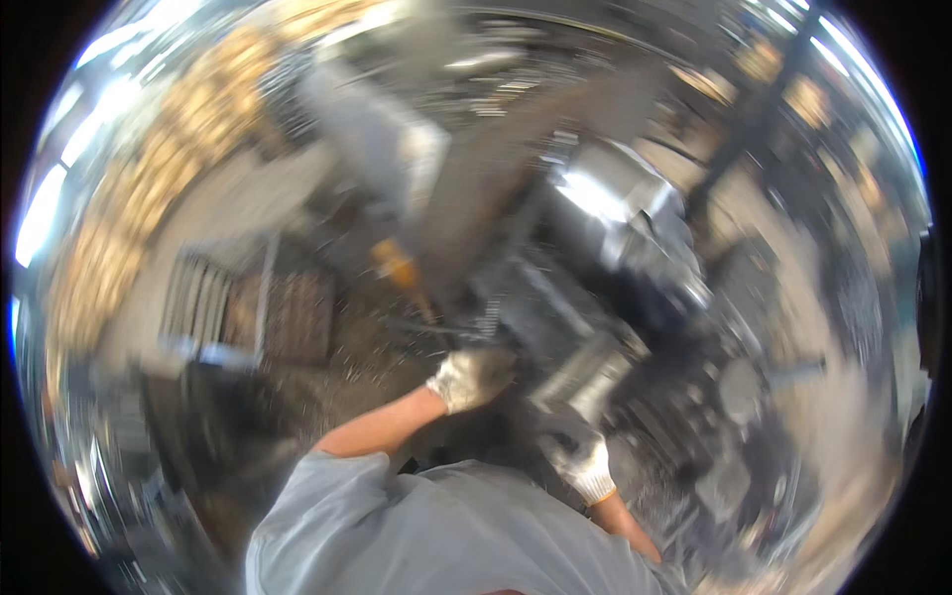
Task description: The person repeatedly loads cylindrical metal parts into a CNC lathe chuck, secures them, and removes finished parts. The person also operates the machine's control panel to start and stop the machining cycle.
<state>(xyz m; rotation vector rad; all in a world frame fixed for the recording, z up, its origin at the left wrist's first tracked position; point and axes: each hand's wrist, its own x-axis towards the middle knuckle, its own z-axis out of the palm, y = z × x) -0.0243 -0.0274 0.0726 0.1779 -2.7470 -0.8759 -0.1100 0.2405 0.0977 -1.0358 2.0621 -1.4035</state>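
Note:
My left hand [472, 380], in a whitish work glove with dark grime over the fingers, is in front of my body near the dark metal machine parts. Its fingers are smeared by motion, and whether it holds anything does not show. Lower and to the right is my right hand [577, 458], in a similar glove with a ribbed cuff. Its dark fingers blend into the blurred machine behind them. A pale metal block [587, 375] lies just beyond the right hand. Above the left hand, an orange piece [399, 266] stands out beside the machine.
A shiny rounded metal housing [607, 198] rises at the upper right of the machine. To the left stands a metal-framed crate [266, 297] holding rows of bars or parts. A large grey panel [372, 139] stands at the far side. Dark metal pieces [664, 426] crowd the right.

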